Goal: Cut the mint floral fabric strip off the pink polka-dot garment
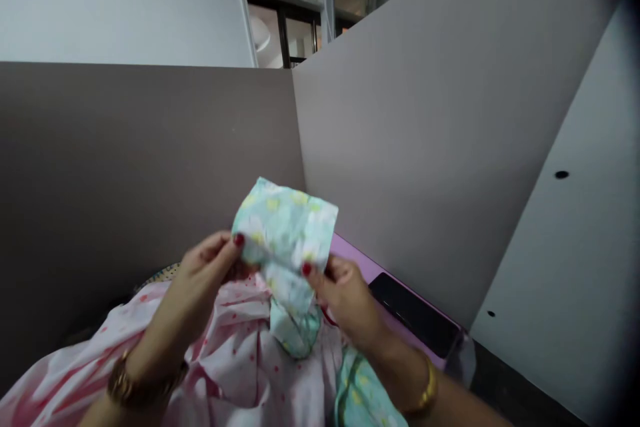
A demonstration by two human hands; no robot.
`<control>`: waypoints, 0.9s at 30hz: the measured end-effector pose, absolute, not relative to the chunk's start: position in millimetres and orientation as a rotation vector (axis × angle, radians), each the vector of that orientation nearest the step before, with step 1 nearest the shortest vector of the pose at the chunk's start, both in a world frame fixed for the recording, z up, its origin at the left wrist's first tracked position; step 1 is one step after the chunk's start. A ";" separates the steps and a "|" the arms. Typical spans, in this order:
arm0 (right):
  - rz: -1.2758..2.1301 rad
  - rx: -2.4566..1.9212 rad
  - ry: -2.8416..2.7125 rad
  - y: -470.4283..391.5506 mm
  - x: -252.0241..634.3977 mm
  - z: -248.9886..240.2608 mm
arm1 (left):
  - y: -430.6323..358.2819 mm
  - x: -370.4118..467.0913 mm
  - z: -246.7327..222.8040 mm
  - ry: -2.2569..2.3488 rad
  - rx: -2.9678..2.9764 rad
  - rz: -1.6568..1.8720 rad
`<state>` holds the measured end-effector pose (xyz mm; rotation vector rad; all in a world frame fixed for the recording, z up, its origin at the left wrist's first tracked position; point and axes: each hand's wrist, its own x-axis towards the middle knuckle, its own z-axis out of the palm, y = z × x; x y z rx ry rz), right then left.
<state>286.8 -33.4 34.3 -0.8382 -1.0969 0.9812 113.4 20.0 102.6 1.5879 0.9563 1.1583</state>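
Between my hands is a mint-green piece of cloth [287, 217] with a white and yellow print. My left hand [213, 263] pinches its left side, thumb on top. Its right side is pinched by my right hand [345, 287], also with the thumb on top. The cloth's upper part stands up flat, and a gathered tail of it hangs below onto pink dotted fabric [250, 367] over my lap. More mint-green printed fabric [367, 393] lies below my right forearm; I cannot tell whether it joins the held piece.
A dark phone [415, 313] lies on a pink-purple surface [353, 257] at the right. Grey panels [150, 160] meet in a corner ahead. A white panel [575, 233] with dark holes stands at far right. Framed glass [285, 20] shows above the corner.
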 end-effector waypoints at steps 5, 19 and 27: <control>1.574 -0.927 -1.008 -70.2 267.4 -64.4 | -7.8 68.1 8.1 1.314 1.320 0.855; 1.732 -0.854 -0.860 -74.4 257.8 -54.5 | -21.3 61.7 -3.1 1.265 1.181 0.931; 1.766 -0.920 -0.914 -77.0 249.4 -75.1 | -41.3 61.0 -30.3 1.266 0.711 1.186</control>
